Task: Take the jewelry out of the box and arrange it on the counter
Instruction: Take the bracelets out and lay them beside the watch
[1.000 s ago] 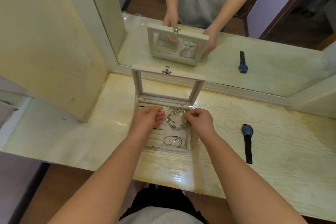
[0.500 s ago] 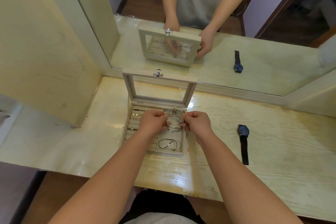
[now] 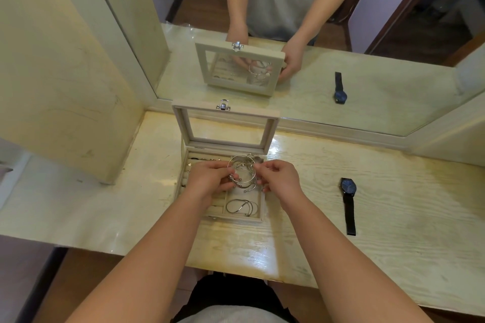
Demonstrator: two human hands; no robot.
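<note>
Head view: a bundle of silver bangles [image 3: 242, 174] is held above the open jewelry box [image 3: 223, 186], pinched on one side by the left hand [image 3: 210, 181] and on the other by the right hand [image 3: 279, 178]. A necklace [image 3: 240, 206] is left in the box's near compartment. A watch [image 3: 349, 204] is laid flat on the counter [image 3: 393, 191], well right of the box.

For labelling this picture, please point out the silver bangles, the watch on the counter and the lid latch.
silver bangles [image 3: 246, 183], head view, lower arcs of the bundle
watch [image 3: 348, 186], head view, the dial
lid latch [image 3: 223, 106], head view, metal clasp
</note>
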